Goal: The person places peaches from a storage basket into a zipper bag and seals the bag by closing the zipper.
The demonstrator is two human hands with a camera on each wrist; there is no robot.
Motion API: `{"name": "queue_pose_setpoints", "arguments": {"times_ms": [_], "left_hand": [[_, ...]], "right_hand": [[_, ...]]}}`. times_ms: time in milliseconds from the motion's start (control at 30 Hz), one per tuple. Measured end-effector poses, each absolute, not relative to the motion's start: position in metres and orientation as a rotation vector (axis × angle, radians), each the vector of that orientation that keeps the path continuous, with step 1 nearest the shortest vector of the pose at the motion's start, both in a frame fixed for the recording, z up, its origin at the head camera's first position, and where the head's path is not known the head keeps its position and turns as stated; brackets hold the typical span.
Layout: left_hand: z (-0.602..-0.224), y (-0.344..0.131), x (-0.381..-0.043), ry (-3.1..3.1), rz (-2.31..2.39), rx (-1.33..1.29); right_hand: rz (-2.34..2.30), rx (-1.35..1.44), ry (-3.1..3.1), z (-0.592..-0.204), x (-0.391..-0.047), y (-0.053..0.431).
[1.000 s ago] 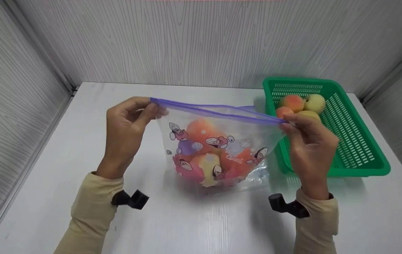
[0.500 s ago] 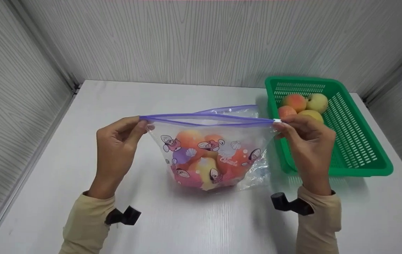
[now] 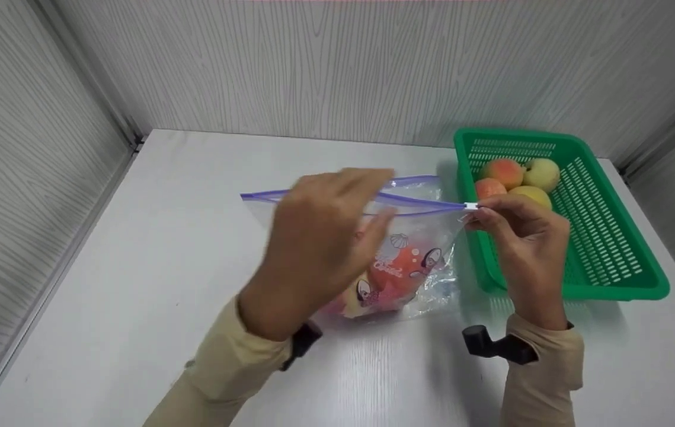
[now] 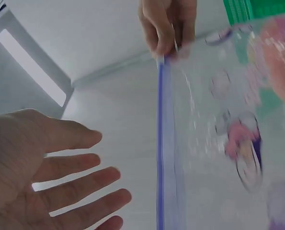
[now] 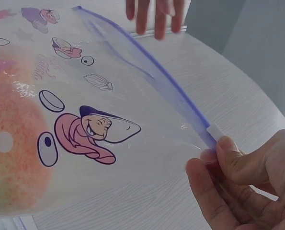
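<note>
A clear slider zip bag [image 3: 411,237] with purple seal and cartoon print stands mid-table. Several round orange-red and yellow fruits, like peaches [image 5: 13,148], show through its film. My right hand [image 3: 530,249] pinches the bag's top right corner at the white slider [image 5: 218,136]. The purple mouth stretches left from there, its two strips bowed apart in the middle. My left hand [image 3: 319,237], blurred, is in front of the bag and hides its left part in the head view. In the left wrist view its fingers [image 4: 80,194] are spread, apart from the purple seal.
A green basket [image 3: 616,292] stands at the right, holding several peach-like fruits [image 3: 503,173]. Another clear bag with a purple edge [image 3: 420,179] lies flat on the white table [image 3: 106,284] behind the filled one. Panelled walls [image 3: 313,71] close in the back and sides.
My left hand has let go of the bag's left corner and moved right across its front. My right hand keeps its pinch. The bag's mouth was lowered on the left earlier.
</note>
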State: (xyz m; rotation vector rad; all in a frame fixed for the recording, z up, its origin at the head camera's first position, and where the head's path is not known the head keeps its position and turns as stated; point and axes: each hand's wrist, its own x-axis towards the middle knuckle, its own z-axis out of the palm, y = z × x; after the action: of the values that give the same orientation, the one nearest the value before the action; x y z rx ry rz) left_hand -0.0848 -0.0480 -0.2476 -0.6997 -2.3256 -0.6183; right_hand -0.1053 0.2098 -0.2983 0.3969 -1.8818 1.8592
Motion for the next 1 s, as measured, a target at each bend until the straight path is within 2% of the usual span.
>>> {"name": "queue_pose_setpoints", "arguments": {"times_ms": [133,333,1000], "left_hand": [[-0.237,0.005,-0.096,-2.494,-0.390,-0.896],[-0.237,0.039,-0.110,-2.550,-0.230,-0.899],[-0.241,0.032,-0.114,-2.495,-0.307,-0.820]], "right_hand": [[1.899,0.406,-1.844,-0.300,-0.104,0.212],[1.885,0.439,-1.830,-0.301,-0.103,0.210],[1.694,0.427,-1.812,-0.302,-0.107,0.201]]}}
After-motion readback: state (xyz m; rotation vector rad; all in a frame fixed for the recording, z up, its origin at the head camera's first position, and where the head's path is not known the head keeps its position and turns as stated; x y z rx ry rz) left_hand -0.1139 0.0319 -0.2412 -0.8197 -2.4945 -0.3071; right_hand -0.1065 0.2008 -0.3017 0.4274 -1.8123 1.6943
